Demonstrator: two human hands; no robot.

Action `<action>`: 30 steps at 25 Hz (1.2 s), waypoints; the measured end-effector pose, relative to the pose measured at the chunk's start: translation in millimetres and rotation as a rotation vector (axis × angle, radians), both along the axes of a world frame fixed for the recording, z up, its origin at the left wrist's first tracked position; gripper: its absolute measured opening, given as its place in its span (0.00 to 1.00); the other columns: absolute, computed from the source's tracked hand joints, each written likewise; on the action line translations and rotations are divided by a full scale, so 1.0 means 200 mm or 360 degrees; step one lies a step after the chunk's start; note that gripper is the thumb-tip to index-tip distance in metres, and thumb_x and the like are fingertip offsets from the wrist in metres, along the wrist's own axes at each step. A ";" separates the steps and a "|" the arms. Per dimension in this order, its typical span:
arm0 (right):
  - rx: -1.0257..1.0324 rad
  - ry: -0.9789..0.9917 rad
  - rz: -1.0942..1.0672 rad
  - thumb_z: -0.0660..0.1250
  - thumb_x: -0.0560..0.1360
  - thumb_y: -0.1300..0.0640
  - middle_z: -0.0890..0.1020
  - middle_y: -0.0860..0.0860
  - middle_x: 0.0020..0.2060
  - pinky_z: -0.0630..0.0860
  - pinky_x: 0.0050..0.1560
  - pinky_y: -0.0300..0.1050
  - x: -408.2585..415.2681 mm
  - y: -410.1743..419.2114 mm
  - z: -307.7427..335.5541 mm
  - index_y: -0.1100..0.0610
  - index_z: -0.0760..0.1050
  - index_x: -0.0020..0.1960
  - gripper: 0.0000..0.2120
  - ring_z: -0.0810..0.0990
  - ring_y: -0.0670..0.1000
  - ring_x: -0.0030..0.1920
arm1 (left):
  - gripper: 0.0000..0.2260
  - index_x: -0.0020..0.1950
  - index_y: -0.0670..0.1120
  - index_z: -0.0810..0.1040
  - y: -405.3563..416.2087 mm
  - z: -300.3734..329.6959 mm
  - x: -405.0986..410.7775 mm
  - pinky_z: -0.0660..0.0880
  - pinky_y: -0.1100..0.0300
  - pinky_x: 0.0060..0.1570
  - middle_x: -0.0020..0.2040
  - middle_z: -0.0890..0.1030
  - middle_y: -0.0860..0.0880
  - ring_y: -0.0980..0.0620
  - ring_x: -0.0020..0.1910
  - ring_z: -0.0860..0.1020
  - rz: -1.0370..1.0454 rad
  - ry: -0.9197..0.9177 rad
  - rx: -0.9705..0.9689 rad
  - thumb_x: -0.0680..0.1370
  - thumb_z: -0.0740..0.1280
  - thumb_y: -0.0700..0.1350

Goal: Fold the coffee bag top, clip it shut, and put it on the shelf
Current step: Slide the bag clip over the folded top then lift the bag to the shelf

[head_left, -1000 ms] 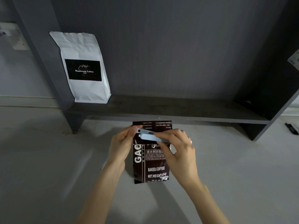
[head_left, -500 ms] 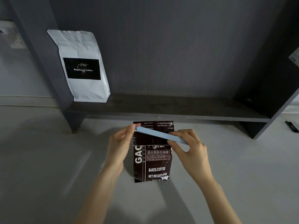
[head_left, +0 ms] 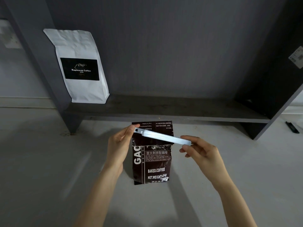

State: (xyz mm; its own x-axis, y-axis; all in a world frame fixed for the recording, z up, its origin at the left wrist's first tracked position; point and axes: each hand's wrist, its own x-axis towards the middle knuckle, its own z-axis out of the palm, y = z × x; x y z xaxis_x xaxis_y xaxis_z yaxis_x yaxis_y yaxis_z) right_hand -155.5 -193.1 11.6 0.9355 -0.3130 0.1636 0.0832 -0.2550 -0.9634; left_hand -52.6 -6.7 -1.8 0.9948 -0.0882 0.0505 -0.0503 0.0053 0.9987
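A dark brown coffee bag (head_left: 152, 163) stands upright on the pale floor just in front of the shelf, its top flap folded over toward me. A long pale blue clip (head_left: 161, 137) lies across the fold, slanting down to the right. My left hand (head_left: 120, 145) pinches the clip's hinge end and the bag's upper left edge. My right hand (head_left: 199, 150) grips the clip's free end between thumb and fingers, just past the bag's right edge. The dark grey shelf (head_left: 164, 110) runs low behind the bag.
A white coffee bag (head_left: 82, 66) with a black label stands at the shelf's left end against the side panel. The shelf's right upright (head_left: 278, 102) closes it off. A small black object (head_left: 292, 127) lies on the floor at far right.
My right hand slid rightward along the clip to its free end, uncovering most of the clip. The left hand stayed at the hinge end.
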 end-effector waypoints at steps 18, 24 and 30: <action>0.0122 -0.0125 -0.0336 0.65 0.72 0.64 0.81 0.57 0.37 0.77 0.41 0.28 0.07 -0.07 0.06 0.48 0.78 0.42 0.11 0.82 0.39 0.36 | 0.19 0.57 0.58 0.71 0.08 -0.05 -0.03 0.73 0.74 0.46 0.55 0.78 0.56 0.67 0.50 0.77 -0.0488 -0.0113 -0.0086 0.73 0.65 0.37; 0.0075 -0.0065 -0.0231 0.65 0.72 0.63 0.81 0.56 0.36 0.79 0.46 0.40 0.11 -0.01 0.03 0.45 0.77 0.40 0.12 0.82 0.43 0.36 | 0.19 0.57 0.55 0.71 0.08 -0.06 -0.04 0.74 0.72 0.47 0.53 0.79 0.53 0.64 0.49 0.78 -0.0475 -0.0106 -0.0101 0.73 0.65 0.36; 0.0059 -0.0093 -0.0205 0.66 0.72 0.62 0.79 0.55 0.36 0.75 0.39 0.32 0.14 0.00 0.00 0.48 0.76 0.44 0.09 0.77 0.40 0.34 | 0.12 0.50 0.54 0.75 0.07 -0.09 -0.04 0.72 0.75 0.41 0.45 0.83 0.57 0.66 0.46 0.79 -0.0398 -0.0021 -0.0154 0.72 0.66 0.37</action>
State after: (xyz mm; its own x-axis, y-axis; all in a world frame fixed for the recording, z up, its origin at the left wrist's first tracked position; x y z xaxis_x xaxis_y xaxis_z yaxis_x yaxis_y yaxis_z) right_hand -126.5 -192.2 10.9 0.8764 -0.4367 0.2029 0.1083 -0.2317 -0.9667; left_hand -60.2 6.9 -19.7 0.9420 -0.3251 0.0833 -0.0482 0.1147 0.9922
